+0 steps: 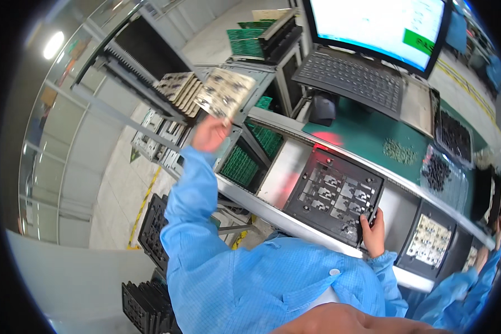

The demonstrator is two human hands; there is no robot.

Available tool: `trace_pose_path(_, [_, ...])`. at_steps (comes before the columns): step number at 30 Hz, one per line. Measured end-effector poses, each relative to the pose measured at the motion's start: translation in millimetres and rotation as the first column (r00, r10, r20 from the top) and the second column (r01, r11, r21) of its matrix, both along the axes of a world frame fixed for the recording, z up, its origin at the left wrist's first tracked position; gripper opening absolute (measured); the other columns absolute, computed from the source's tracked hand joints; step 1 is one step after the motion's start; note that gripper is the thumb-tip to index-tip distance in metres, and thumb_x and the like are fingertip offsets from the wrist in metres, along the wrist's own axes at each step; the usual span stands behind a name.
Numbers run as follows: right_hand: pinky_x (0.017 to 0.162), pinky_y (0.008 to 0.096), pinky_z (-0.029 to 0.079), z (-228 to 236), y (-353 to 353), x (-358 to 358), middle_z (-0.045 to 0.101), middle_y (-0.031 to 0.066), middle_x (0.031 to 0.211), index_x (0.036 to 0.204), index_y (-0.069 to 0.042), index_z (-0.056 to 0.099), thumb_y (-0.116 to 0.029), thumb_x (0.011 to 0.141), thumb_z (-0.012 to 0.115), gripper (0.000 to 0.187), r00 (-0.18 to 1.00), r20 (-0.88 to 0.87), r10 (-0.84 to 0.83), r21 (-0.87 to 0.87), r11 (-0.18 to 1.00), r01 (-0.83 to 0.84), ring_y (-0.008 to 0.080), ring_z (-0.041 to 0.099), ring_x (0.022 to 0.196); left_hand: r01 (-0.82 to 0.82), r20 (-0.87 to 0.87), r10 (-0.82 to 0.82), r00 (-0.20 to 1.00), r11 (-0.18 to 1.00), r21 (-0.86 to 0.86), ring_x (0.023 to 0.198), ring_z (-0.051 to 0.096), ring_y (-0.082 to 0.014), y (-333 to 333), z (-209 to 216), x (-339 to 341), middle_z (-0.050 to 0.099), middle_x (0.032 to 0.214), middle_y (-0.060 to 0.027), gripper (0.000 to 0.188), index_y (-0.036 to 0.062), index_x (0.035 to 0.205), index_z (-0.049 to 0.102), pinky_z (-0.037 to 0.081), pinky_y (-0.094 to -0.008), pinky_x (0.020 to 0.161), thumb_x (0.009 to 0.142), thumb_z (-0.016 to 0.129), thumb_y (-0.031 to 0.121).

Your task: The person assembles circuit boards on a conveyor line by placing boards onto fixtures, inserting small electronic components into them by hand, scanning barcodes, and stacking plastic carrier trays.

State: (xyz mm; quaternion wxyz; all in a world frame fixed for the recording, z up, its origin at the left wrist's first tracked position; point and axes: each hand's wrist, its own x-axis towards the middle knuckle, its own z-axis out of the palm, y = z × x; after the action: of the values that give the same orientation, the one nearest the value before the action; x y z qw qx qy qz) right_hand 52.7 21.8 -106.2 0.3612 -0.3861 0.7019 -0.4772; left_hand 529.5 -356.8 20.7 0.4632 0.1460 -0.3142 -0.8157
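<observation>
Two black fixtures (337,196) lie apart on the pale bench (279,177).

Around the black fixture (334,196), the white bench strip (278,181) gave a hand passage at ten o'clock until the rack of green boards (240,166) barred it. Keyboard (348,83) and mouse (323,110) obstructed twelve; the right hand (374,234) blocked the edge toward five. Beyond the left hand (211,133) and its pale panel (225,93), the black magazine (153,47) stood at eleven.

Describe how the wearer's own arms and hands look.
The left sleeve and right sleeve are light blue, long, loose and creased, with a faint fine grid. The left hand and right hand are bare: no gloves or cables show.
</observation>
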Motion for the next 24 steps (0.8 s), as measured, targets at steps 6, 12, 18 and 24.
trace_pose_path(6, [0.076, 0.0366, 0.057, 10.8, -9.7, 1.0, 0.071, 0.0193, 0.114, 0.145, 0.002, 0.049, -0.018, 0.1, 0.07, 0.054, 0.987, -0.159, 0.008, 0.006, 1.0, -0.008, 0.0249, 0.07, 0.092, -0.013, 0.285, 0.017, 0.958, 1.0, -0.017, 0.139, 0.057, -0.0269, 129.2, -24.6, -138.9, 0.049, 0.158, -0.0147, 0.078, 0.0071, 0.164, 0.027, 0.052, -0.0407, 0.113, 0.095, 0.058, -0.013])
trace_pose_path(12, [0.107, 0.0451, 0.049, 7.6, -6.9, 5.6, 0.06, 0.0311, 0.138, 0.15, 0.007, 0.043, -0.015, 0.106, 0.056, 0.052, 0.974, -0.226, 0.0, -0.001, 1.0, 0.0, 0.0454, 0.062, 0.125, -0.033, 0.29, 0.054, 0.955, 0.997, -0.076, 0.135, 0.06, -0.024, 143.5, -52.9, -202.1, 0.053, 0.154, -0.0122, 0.069, 0.0079, 0.162, 0.031, 0.052, -0.038, 0.113, 0.101, 0.057, -0.011])
trace_pose_path(18, [0.1, 0.0395, 0.053, 15.3, -2.9, 8.0, 0.058, 0.0242, 0.139, 0.154, 0.004, 0.039, -0.013, 0.105, 0.058, 0.055, 0.95, -0.312, -0.029, 0.009, 0.999, 0.033, 0.0329, 0.065, 0.113, -0.076, 0.297, 0.083, 0.951, 0.997, -0.034, 0.128, 0.064, -0.0252, 138.2, -52.2, -230.4, 0.057, 0.148, -0.0143, 0.062, 0.0058, 0.158, 0.035, 0.054, -0.0373, 0.112, 0.102, 0.06, -0.007])
trace_pose_path(24, [0.092, 0.0395, 0.055, 23.0, -7.8, 8.0, 0.046, 0.0193, 0.143, 0.152, 0.002, 0.04, -0.007, 0.095, 0.07, 0.065, 0.952, -0.23, -0.204, -0.159, 0.973, 0.17, 0.0305, 0.062, 0.118, -0.143, 0.287, 0.15, 0.946, 0.989, -0.044, 0.127, 0.065, -0.0259, 133.6, -46.8, -240.8, 0.06, 0.145, -0.0145, 0.058, 0.004, 0.154, 0.039, 0.054, -0.0366, 0.111, 0.102, 0.062, -0.006])
